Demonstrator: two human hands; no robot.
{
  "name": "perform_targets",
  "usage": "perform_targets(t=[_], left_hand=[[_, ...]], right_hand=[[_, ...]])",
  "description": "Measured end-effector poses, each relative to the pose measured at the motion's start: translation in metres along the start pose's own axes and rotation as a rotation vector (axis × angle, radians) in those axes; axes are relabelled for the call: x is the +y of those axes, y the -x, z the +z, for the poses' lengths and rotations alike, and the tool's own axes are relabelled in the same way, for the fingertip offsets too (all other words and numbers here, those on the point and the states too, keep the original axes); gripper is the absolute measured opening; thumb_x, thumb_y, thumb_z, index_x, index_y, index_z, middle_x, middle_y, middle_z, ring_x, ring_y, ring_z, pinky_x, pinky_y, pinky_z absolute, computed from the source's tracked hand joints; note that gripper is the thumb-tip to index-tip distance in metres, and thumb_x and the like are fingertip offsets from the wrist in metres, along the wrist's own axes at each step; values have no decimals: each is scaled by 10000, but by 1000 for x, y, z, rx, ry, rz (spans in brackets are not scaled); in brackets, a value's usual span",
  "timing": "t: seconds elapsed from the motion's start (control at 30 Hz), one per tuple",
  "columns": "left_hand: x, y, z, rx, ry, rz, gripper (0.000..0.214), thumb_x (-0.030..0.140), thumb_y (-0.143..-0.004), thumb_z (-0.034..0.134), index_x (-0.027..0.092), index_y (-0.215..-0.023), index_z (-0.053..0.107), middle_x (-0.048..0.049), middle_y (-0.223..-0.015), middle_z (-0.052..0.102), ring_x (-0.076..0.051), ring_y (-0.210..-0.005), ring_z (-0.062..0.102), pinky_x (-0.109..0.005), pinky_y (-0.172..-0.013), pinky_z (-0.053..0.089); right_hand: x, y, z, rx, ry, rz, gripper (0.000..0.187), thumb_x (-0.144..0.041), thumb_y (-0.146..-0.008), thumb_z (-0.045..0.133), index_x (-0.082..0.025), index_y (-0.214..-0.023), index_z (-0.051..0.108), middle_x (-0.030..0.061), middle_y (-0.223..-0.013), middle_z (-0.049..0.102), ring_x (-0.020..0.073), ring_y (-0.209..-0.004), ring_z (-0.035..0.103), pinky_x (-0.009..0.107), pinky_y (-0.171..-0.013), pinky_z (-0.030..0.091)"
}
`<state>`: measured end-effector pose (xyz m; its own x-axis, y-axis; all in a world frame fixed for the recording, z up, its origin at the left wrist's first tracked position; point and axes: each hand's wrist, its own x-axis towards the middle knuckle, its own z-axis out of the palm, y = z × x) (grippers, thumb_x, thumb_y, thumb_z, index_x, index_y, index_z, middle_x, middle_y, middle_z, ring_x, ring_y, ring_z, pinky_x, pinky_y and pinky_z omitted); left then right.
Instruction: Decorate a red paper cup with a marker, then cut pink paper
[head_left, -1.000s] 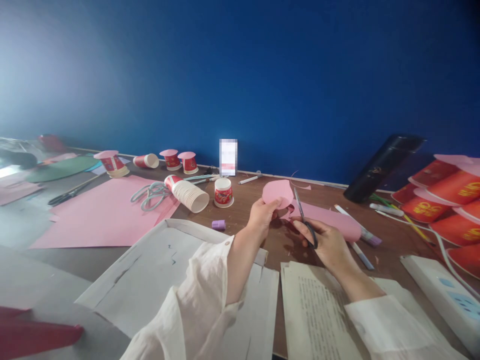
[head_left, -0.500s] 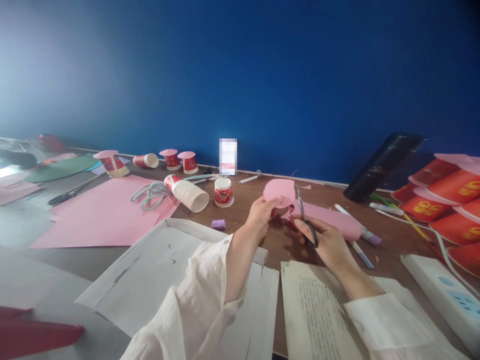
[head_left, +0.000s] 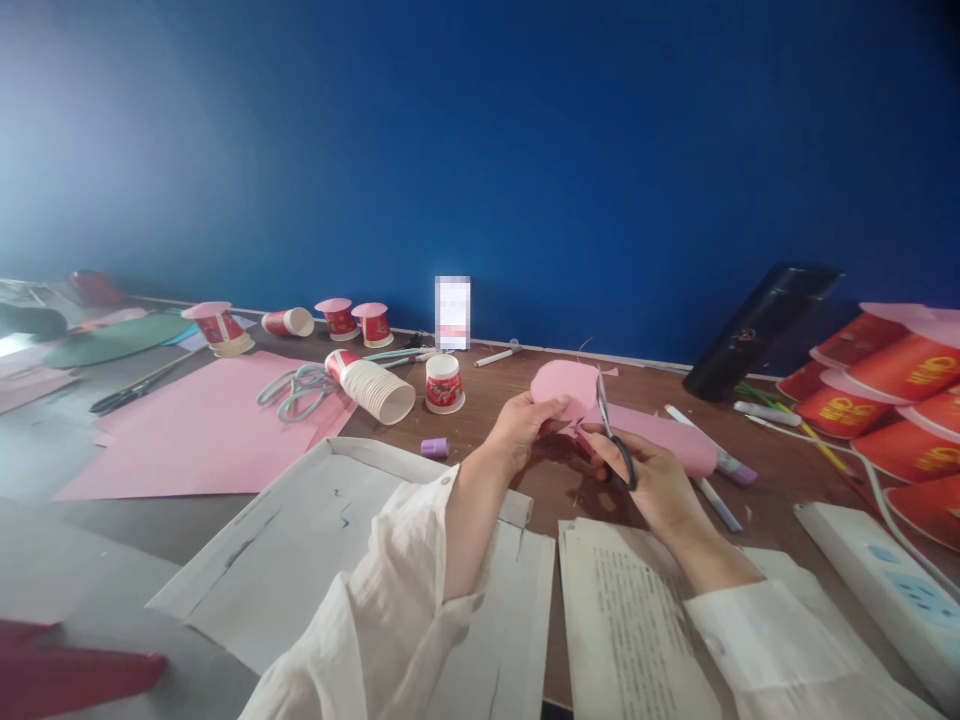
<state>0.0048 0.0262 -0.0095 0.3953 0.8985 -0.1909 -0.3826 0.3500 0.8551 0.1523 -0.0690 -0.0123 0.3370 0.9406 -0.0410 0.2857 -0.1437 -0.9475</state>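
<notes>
Between the thumb and fingers of my left hand point(head_left: 519, 428) is a rounded piece of pink paper point(head_left: 564, 388), held up over the desk. My right hand point(head_left: 654, 482) is closed around the black handles of a pair of scissors point(head_left: 619, 450). The blades point up and away, against the right edge of the pink piece. A narrow pink offcut hangs below it, near my fingers. Behind my right hand lies a rolled sheet of pink paper point(head_left: 675, 440). A red paper cup point(head_left: 445, 386) stands upside down to the left of my hands.
Stacked paper cups point(head_left: 382, 390) lie on their side by a coiled pale cord point(head_left: 296, 385). A large pink sheet point(head_left: 187, 430) covers the left. A black bottle point(head_left: 757, 335) leans at the wall, beside red cups point(head_left: 900, 370). A power strip point(head_left: 877, 580) and printed pages point(head_left: 630, 610) lie nearer.
The scissor blades have come closer together along the pink piece's right edge. The pink piece has turned a little and looks rounder. The whole view has shifted slightly.
</notes>
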Motion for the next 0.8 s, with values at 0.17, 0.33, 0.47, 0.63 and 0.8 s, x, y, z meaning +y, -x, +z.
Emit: perform_targets(t=[0.17,0.33,0.47,0.63,0.8], left_hand=[[6,6,2,-43,19,-36,299,295,-639,855,137,-768,636,8,-598,582,-80,-485,469,-246,-495,428],[5,5,2,-56,-21,-41,319,316,-631,866,138,-760,636,22,-565,560,-76,-482,464,-235,-495,417],[4,6,1,-71,-40,-55,355,357,-618,877,147,-769,633,30,-540,536,-98,-504,495,-259,-533,448],[3,6,-1,-104,-49,-44,389,387,-604,881,145,-787,638,30,-560,533,-111,-536,522,-274,-574,450],[1,4,-2,-106,-56,-35,427,400,-579,892,134,-812,653,32,-561,527,-98,-528,496,-267,-573,426]], right_hand=[[-4,2,0,10,28,-20,580,-641,-741,690,-175,-1082,752,2,-658,640,155,-645,549,256,-566,420],[-4,1,-1,12,49,-44,498,-653,-735,688,-174,-857,751,13,-657,639,150,-627,548,253,-558,420],[-7,2,-1,14,65,-55,492,-668,-744,669,-179,-704,700,17,-651,633,137,-604,532,248,-554,418],[-9,3,-1,30,77,-71,486,-671,-735,673,-188,-741,725,18,-645,637,146,-610,537,253,-553,414],[-9,3,0,30,85,-86,492,-672,-751,657,-184,-711,706,16,-630,626,142,-604,525,249,-549,408]])
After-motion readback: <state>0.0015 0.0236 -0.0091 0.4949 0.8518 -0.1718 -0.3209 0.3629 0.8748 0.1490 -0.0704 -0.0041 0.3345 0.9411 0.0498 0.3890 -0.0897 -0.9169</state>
